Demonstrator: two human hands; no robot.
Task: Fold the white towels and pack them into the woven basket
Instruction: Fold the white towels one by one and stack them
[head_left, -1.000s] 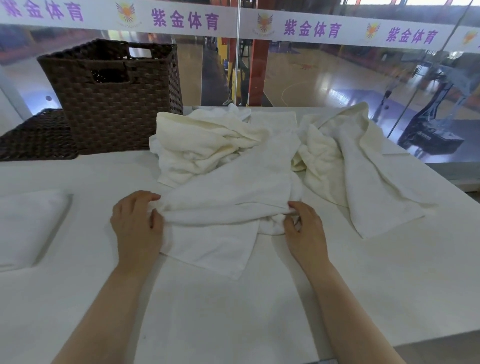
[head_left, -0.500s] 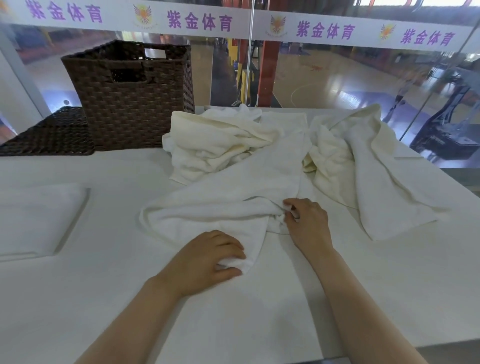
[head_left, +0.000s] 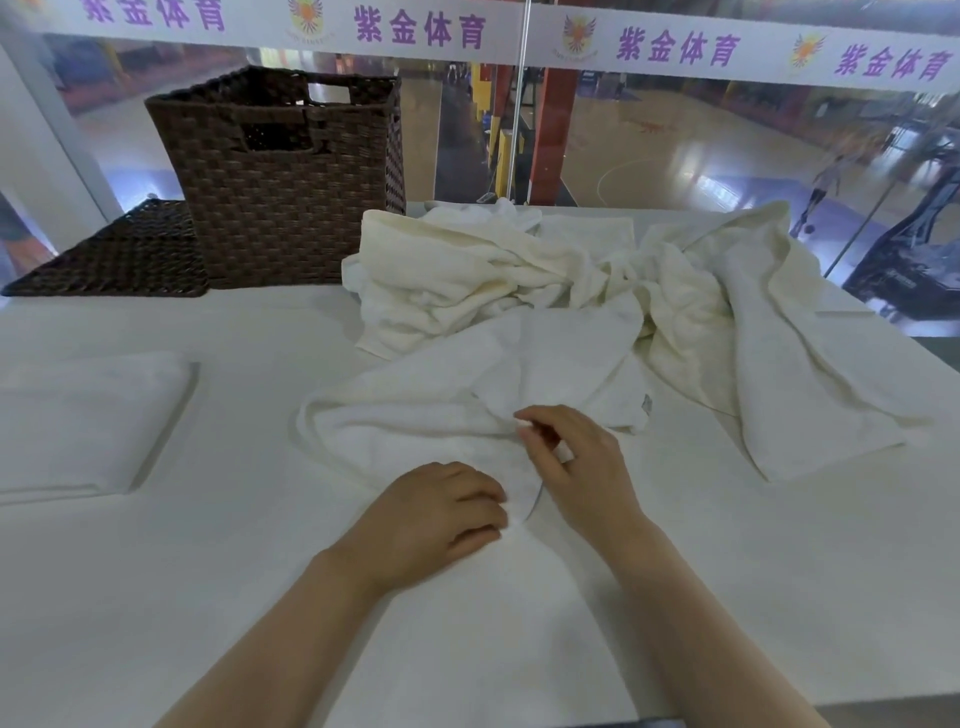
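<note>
White table (head_left: 727, 571) bears towels (head_left: 493, 270), woven basket (head_left: 291, 197), lid (head_left: 119, 254).

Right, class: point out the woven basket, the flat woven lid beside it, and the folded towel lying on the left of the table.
woven basket (head_left: 291, 208), head view, on its front wall below the handle slot.
woven lid (head_left: 119, 254), head view, on its flat top.
folded towel (head_left: 88, 421), head view, on its upper face.
</note>
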